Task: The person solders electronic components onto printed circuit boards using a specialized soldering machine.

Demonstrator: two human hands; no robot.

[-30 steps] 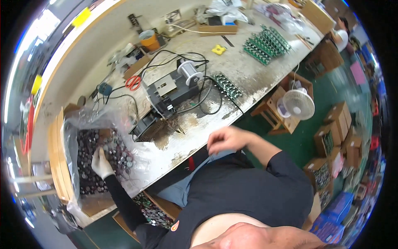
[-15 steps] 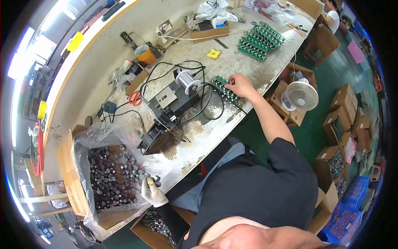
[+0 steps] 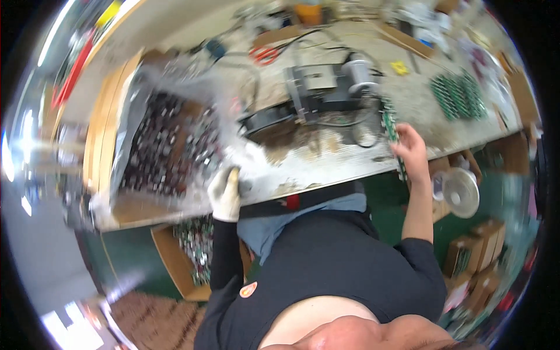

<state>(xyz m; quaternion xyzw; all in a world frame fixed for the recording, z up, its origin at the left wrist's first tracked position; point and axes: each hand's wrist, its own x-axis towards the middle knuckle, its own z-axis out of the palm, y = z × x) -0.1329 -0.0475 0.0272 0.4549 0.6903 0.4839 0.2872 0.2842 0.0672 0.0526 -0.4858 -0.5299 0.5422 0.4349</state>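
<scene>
My left hand (image 3: 224,195), in a white glove, is closed at the bench's front edge beside the plastic-lined box. A small grey round component (image 3: 244,185) shows at its fingertips, blurred. Many similar dark and silvery components (image 3: 169,146) with reddish bits fill that box. My bare right hand (image 3: 412,149) pinches the edge of a narrow strip of green circuit boards (image 3: 388,119) set with small parts. The strip lies right of a soldering machine (image 3: 324,87) with a white wire spool (image 3: 359,76), its near end by the bench edge.
More green circuit boards (image 3: 458,96) are stacked at the right of the bench. Red-handled scissors (image 3: 264,55), a yellow piece (image 3: 399,68) and loose cables lie behind the machine. A fan (image 3: 459,193) stands off the right end. Below the bench is a carton of boards (image 3: 175,265).
The view has turned toward the left, so the bench now runs more level across it. My right hand still grips the board strip, which appears nearer the front edge; my left hand stays by the box.
</scene>
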